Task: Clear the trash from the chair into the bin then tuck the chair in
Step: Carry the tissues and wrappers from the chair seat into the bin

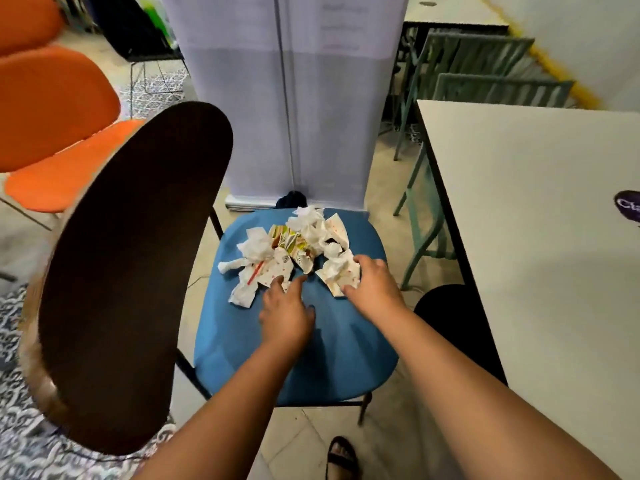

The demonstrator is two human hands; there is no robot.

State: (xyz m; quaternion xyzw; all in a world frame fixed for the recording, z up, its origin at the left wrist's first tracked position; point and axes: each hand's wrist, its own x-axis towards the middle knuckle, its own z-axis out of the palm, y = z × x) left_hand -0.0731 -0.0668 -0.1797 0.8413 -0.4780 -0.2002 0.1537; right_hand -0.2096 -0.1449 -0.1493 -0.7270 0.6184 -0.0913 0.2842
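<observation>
Blue chair (346, 341), white table (536, 237) rt.

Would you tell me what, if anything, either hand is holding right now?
The right hand grips a crumpled wrapper at its near right edge. The left hand only touches the trash, fingers straight.

The purple sticker (628, 205) on the white table (540, 216) is cut off by the right edge.

Bright even indoor light; soft shadows; wide-angle edge distortion, slight blur.
</observation>
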